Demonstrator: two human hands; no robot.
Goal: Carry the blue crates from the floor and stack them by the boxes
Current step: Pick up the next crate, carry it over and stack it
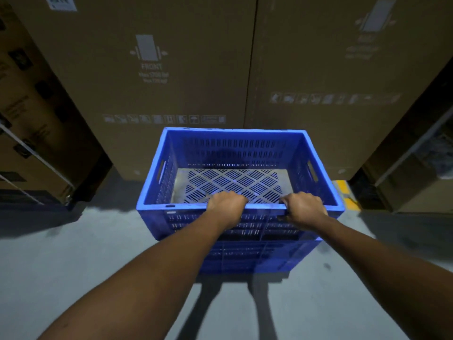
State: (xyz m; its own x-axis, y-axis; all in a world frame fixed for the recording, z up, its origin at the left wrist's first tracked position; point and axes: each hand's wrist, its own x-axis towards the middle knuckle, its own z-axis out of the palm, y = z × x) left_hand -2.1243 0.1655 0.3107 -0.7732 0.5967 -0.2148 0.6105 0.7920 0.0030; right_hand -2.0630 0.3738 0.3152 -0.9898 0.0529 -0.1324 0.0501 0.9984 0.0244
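Both hands clamp the near rim of the blue slotted plastic crate (235, 148): the left hand (226, 208) curls its fingers over the edge and into the crate toward the rim's left half, and the right hand (305, 208) wraps the rim's right half, its thumb on the outer wall. Two bare forearms reach to the crate from the bottom of the view. Directly under this crate is a second blue slotted plastic crate (245, 256), its walls roughly in line with the upper one; whether the upper crate is fully seated on it cannot be told. Both stand on the grey concrete floor (85, 253), where dark arm shadows fall on the near side of the crates. Inside the held crate only its diamond-patterned slotted bottom shows. Right of the crate, a yellow painted floor mark (344, 190) shows. Just behind the crate rise two tall brown cardboard boxes (147, 82) side by side, printed with pale handling symbols. Left of the crate, further strapped brown cartons (29, 119) stand.
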